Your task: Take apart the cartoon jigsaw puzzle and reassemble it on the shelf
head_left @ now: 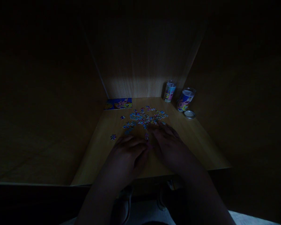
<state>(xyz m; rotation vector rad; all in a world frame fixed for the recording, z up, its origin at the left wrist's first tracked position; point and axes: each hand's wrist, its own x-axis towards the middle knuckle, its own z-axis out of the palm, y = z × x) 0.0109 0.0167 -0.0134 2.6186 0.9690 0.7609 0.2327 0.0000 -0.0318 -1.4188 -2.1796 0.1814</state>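
Observation:
In dim light, a loose heap of small jigsaw puzzle pieces [144,118] lies on a wooden tabletop. My left hand [130,150] rests palm down at the near side of the heap, its fingers loosely bent and apart. Close to its fingertips are a few pink and purple pieces [146,137]. My right hand [167,140] reaches over the near right edge of the heap with fingers stretched out, touching or just above the pieces. No piece shows in either hand; the undersides of both are hidden.
A cartoon picture card [119,103] lies at the back left. Two clear-topped printed cans, one rear [170,91] and one nearer [185,99], stand at the back right beside a round metal lid [189,114]. Wooden panels [135,62] enclose the tabletop [100,156]. A stray piece [113,137] lies left.

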